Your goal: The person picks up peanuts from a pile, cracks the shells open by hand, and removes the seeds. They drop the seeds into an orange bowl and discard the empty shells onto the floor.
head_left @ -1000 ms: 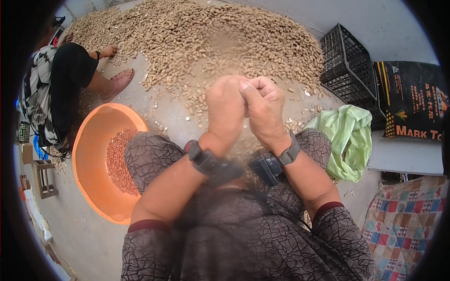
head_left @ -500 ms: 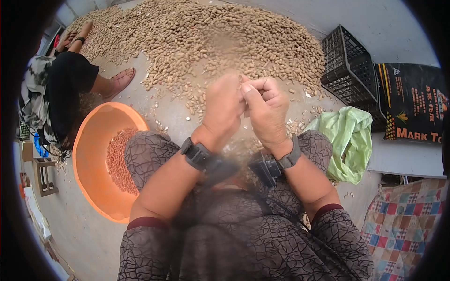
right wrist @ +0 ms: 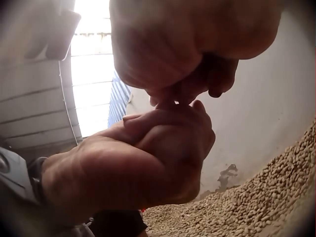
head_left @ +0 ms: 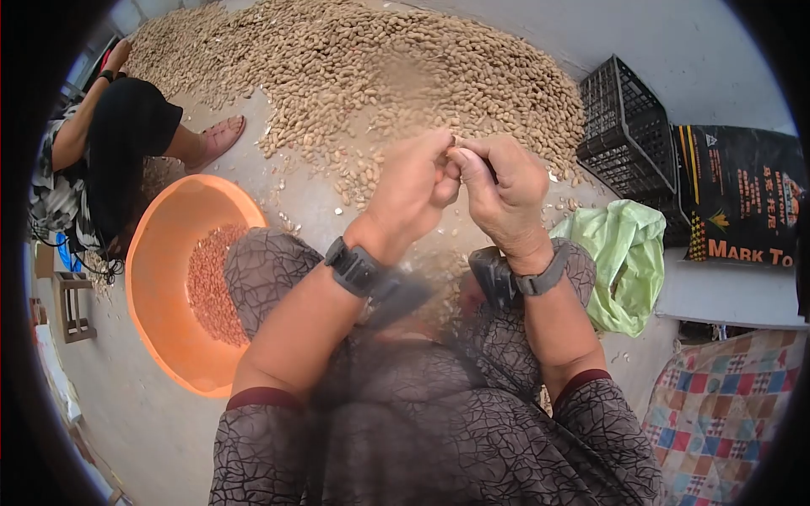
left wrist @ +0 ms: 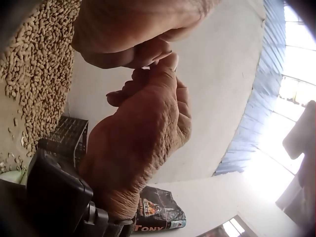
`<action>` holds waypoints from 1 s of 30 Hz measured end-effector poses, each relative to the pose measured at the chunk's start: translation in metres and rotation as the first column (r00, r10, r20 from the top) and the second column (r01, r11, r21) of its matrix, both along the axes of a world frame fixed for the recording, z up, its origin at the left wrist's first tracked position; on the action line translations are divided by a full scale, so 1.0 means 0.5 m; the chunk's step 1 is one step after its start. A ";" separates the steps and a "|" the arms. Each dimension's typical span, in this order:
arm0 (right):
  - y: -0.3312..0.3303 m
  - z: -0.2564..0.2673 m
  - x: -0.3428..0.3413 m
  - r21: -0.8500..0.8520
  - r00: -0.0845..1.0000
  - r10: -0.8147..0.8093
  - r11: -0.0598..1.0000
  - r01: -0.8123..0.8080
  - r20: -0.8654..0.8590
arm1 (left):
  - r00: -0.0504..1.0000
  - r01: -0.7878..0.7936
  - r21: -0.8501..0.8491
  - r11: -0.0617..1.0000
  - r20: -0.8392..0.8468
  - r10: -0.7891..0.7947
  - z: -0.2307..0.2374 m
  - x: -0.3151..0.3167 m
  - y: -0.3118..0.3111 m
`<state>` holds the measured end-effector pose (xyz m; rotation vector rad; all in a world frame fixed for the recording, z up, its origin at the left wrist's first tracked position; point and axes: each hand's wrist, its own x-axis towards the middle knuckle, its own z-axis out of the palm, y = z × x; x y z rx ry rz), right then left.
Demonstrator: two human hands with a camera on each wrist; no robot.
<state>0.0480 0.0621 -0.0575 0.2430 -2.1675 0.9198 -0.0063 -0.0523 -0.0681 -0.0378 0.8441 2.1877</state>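
Observation:
In front of the knees, my left hand (head_left: 398,185) and right hand (head_left: 509,187) meet at the fingertips. Both have curled fingers and pinch a peanut (head_left: 453,149) between them, mostly hidden by thumbs and fingers; a small reddish spot shows there. From the left wrist view, the right hand (left wrist: 140,128) comes up from below against the left fingertips. The right wrist view has the left hand (right wrist: 143,153) under the right one (right wrist: 192,39). Beyond the hands spreads a large heap of unshelled peanuts (head_left: 337,67).
An orange basin (head_left: 156,278) with reddish peanut kernels (head_left: 215,287) stands by the left knee. At right are a green plastic bag (head_left: 620,253), a black crate (head_left: 629,126) and a black sack (head_left: 742,194). Another person (head_left: 126,126) sits at the far left beside the heap.
Both hands have shifted slightly right, and the left has turned so its curled fingers show. The other person's arm has moved back from the heap's near edge.

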 end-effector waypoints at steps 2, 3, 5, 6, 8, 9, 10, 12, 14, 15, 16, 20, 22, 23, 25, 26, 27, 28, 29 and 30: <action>0.003 -0.001 -0.002 -0.032 0.999 -0.024 0.999 0.023 -0.030 | 1.000 0.014 0.003 1.000 -0.012 -0.014 0.008 0.001 -0.003; 0.004 0.001 -0.001 -0.030 0.999 -0.023 0.999 0.022 -0.030 | 0.999 0.030 0.004 1.000 -0.025 -0.030 0.010 0.001 -0.004; 0.006 0.003 0.002 -0.079 0.999 -0.038 0.996 0.036 -0.029 | 0.995 0.068 0.037 0.997 -0.074 -0.066 0.008 0.000 -0.010; 0.006 0.005 0.005 -0.077 0.999 -0.038 0.996 0.036 -0.029 | 0.987 0.110 0.064 0.992 -0.123 -0.101 0.006 -0.001 -0.013; 0.004 0.010 0.013 -0.320 0.990 0.009 0.947 0.036 0.141 | 0.983 0.112 0.072 0.991 -0.153 -0.100 0.003 -0.001 -0.015; 0.005 0.013 0.014 -0.319 0.990 0.009 0.947 0.036 0.141 | 0.978 0.116 0.079 0.990 -0.183 -0.100 0.005 -0.001 -0.016; 0.008 0.017 0.015 -0.454 0.978 0.067 0.891 0.031 0.197 | 0.978 0.116 0.080 0.990 -0.183 -0.100 0.008 0.001 -0.016; 0.013 0.022 0.017 -0.577 0.961 0.130 0.816 0.036 0.245 | 0.973 0.089 -0.001 0.996 -0.215 -0.087 0.017 0.003 -0.018; 0.016 0.025 0.019 -0.637 0.942 0.200 0.770 0.020 0.271 | 0.971 0.101 0.012 0.995 -0.218 -0.096 0.014 0.001 -0.020; 0.016 0.027 0.019 -0.637 0.942 0.200 0.771 0.020 0.271 | 0.969 0.114 0.023 0.993 -0.221 -0.106 0.012 -0.001 -0.021; 0.016 0.029 0.019 -0.665 0.935 0.217 0.746 0.028 0.282 | 0.970 0.113 0.024 0.993 -0.221 -0.106 0.012 -0.001 -0.022; 0.021 0.034 0.020 -0.731 0.900 0.285 0.680 0.053 0.330 | 0.979 0.130 0.085 0.988 -0.168 -0.114 0.009 -0.001 -0.022; 0.015 0.036 0.022 -0.735 0.901 0.281 0.675 0.060 0.331 | 0.981 0.139 0.091 0.986 -0.152 -0.124 0.003 0.000 -0.020; 0.009 0.036 0.023 -0.740 0.901 0.278 0.670 0.067 0.333 | 0.987 0.112 0.072 0.991 -0.122 -0.102 -0.002 0.001 -0.018; -0.010 0.027 0.024 -0.641 0.946 0.185 0.767 0.030 0.266 | 0.993 0.081 0.052 0.995 -0.090 -0.076 -0.002 0.006 -0.015; -0.015 0.023 0.023 -0.527 0.978 0.101 0.850 0.009 0.180 | 0.996 0.064 0.022 0.998 -0.063 -0.063 0.000 0.007 -0.014; -0.014 0.020 0.021 -0.527 0.978 0.104 0.850 0.007 0.181 | 0.998 0.048 -0.009 0.999 -0.037 -0.048 0.001 0.008 -0.014; -0.011 0.017 0.021 -0.249 0.994 0.040 0.968 -0.015 0.098 | 0.998 0.046 -0.009 0.999 -0.036 -0.047 -0.003 0.007 -0.014; -0.007 0.015 0.020 0.051 1.000 0.004 0.999 -0.004 -0.002 | 0.997 0.065 0.024 0.998 -0.032 -0.065 -0.013 0.005 -0.014; -0.005 0.014 0.018 0.052 1.000 0.005 0.999 -0.005 -0.001 | 0.996 0.084 0.057 0.995 -0.029 -0.083 -0.014 0.004 -0.014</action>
